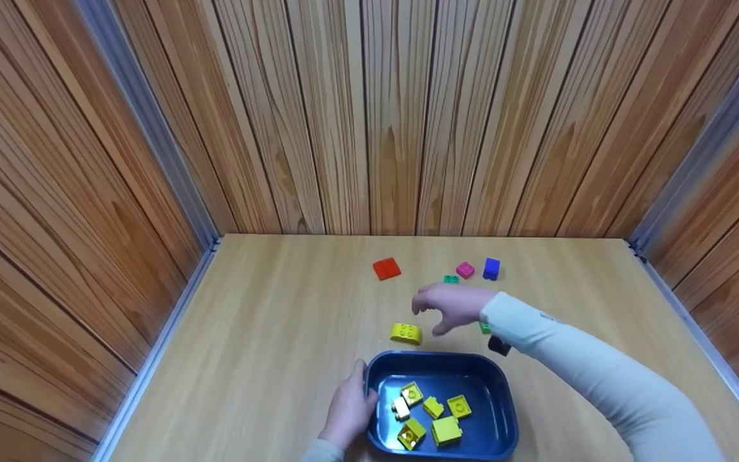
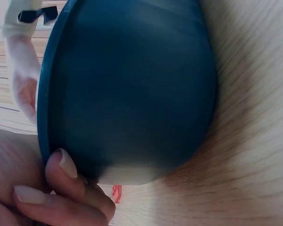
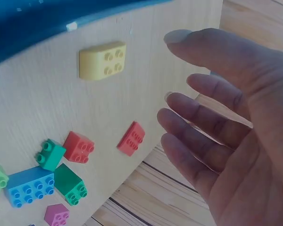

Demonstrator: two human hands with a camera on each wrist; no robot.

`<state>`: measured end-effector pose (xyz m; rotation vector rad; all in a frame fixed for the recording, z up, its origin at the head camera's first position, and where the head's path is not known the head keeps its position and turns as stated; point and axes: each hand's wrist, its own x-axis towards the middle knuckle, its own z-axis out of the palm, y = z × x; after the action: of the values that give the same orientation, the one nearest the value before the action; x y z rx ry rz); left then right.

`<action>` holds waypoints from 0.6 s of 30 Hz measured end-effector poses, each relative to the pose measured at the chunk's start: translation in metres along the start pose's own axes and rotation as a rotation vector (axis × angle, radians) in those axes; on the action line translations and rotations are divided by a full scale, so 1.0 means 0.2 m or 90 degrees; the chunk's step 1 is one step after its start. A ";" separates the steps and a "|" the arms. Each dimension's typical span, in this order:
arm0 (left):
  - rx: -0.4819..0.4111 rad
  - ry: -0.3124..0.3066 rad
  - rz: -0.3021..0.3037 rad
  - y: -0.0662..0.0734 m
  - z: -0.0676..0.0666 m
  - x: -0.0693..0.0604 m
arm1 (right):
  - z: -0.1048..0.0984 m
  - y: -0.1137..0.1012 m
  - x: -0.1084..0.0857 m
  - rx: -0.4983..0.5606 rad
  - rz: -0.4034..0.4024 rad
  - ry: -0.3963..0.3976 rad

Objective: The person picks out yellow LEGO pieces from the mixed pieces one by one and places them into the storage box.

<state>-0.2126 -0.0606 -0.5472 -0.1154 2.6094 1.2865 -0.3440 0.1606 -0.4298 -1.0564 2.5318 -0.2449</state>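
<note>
My left hand [image 1: 349, 407] grips the left rim of a dark blue tub [image 1: 488, 414]. In the left wrist view, its curled fingers [image 2: 63, 176] lie at the tub's edge. Several yellow toy bricks [image 1: 446, 430] lie loose inside the tub. My right hand [image 1: 453, 305] hovers over the table beyond the tub, holding nothing; its thumb and fingers are spread apart in the right wrist view. Nearest to it, a yellow brick with a curved side [image 3: 96, 63] lies on the table between this hand and the tub.
Further back lie a flat red brick [image 1: 387, 269], a pink brick [image 1: 465, 270] and a dark blue brick [image 1: 491, 269]. The right wrist view adds another red brick [image 3: 79, 147], a long blue brick [image 3: 30, 187] and green bricks [image 3: 70, 183]. Wood-panelled walls [image 1: 395, 128] enclose the table.
</note>
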 end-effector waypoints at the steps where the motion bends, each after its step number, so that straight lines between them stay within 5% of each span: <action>1: 0.000 -0.001 -0.003 0.00 0.00 0.00 | 0.00 0.01 0.02 0.002 0.005 -0.001; 12: -0.006 -0.003 -0.027 0.02 0.02 -0.01 | 0.07 0.14 0.26 0.008 0.045 -0.033; 18: 0.012 0.015 0.009 0.00 0.00 -0.01 | 0.16 0.14 0.38 0.013 0.046 -0.059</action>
<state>-0.2116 -0.0611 -0.5471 -0.1099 2.6456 1.2716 -0.3981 0.1263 -0.4883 -0.9453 2.4726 -0.1968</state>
